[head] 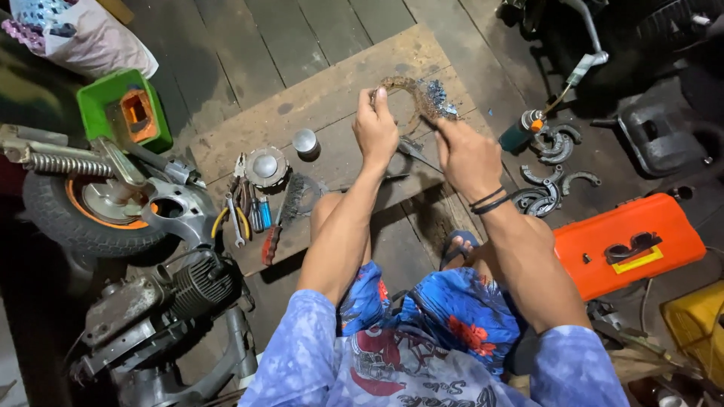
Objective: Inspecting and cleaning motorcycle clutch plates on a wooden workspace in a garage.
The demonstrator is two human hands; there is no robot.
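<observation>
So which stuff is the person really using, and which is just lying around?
In use:
left hand and right hand, holding the rusty curved brake shoe

Lying about:
wire brush
pliers
round metal cap
green box
orange case
spare brake shoes
wheel

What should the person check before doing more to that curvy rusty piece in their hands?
1. Left hand grips the brake shoe: ok.
2. Right hand on the shoe's other end: ok.
3. What the right hand holds: cannot tell.
4. Shoe held above the wooden board: ok.
5. Wire brush and pliers within reach on the board: ok.
6. Lining's wear: cannot tell.
</observation>
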